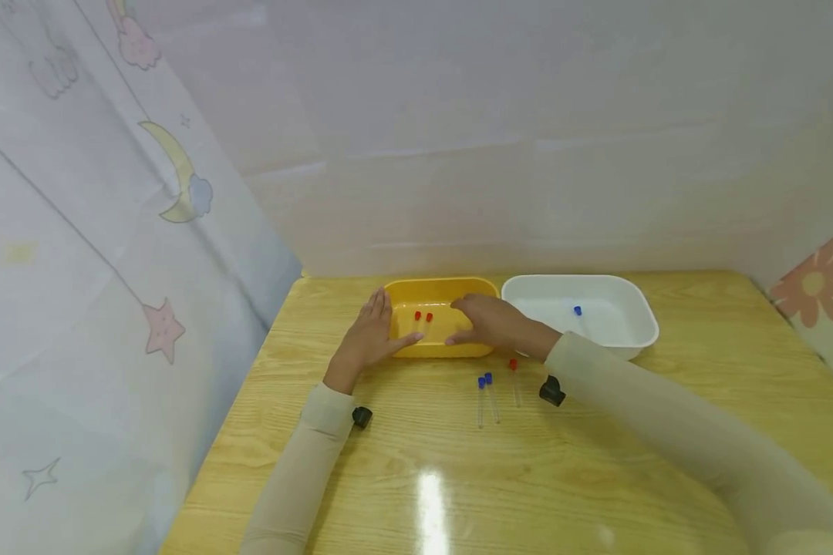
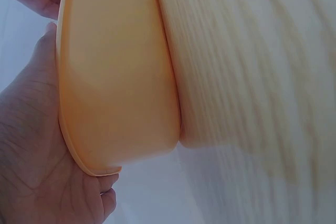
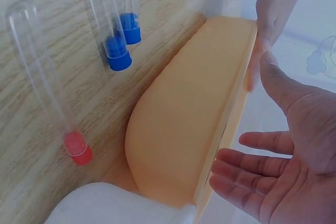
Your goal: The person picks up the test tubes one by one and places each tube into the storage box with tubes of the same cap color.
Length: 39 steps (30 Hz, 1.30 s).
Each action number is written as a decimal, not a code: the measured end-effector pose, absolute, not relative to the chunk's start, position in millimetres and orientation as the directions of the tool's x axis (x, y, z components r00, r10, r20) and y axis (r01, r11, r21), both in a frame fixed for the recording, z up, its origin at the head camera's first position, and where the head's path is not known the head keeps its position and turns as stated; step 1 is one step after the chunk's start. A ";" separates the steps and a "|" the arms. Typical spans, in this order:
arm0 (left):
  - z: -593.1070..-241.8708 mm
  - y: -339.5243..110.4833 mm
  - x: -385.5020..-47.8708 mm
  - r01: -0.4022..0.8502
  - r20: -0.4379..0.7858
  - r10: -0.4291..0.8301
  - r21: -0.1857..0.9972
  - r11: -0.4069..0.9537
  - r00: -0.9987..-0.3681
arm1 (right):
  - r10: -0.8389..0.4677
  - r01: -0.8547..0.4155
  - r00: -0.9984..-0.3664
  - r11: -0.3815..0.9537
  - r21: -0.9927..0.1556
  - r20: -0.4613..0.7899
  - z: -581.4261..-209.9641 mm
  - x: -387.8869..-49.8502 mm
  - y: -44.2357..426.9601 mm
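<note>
A yellow tray lies between both hands, holding two red-capped tubes. My left hand rests against its left end, fingers fairly straight, with the thumb along the front rim; the left wrist view shows this hand touching the tray corner. Over the tray's right part is my right hand, fingers spread and holding nothing. In the right wrist view its palm faces the yellow rim, fingertips close beside it; whether they touch is unclear.
Right of the yellow tray stands a white tray with a blue-capped tube. In front lie two blue-capped tubes and a red-capped tube on the wooden table. A pale curtain hangs at the left.
</note>
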State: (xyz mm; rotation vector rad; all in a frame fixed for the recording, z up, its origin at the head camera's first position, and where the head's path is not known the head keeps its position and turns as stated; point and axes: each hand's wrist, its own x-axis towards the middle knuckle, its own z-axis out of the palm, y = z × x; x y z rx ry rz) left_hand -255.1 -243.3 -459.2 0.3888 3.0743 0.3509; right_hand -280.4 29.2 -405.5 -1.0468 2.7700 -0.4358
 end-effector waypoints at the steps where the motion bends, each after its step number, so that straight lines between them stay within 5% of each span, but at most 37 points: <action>1: -459.3 -243.2 -255.2 0.242 0.007 0.247 0.223 0.944 -0.969 | -0.666 -0.623 -0.745 0.714 -0.319 -0.034 -405.8 -279.2 30.3; 20: -456.2 -240.4 -253.3 0.240 -0.002 0.247 0.227 0.944 -0.969 | -0.673 -0.657 -0.739 0.708 -0.258 0.032 -400.8 -251.7 46.1; 39: -453.9 -242.1 -252.0 0.252 -0.006 0.259 0.213 0.944 -0.966 | -0.679 -0.661 -0.730 0.670 -0.338 0.081 -399.7 -238.2 68.0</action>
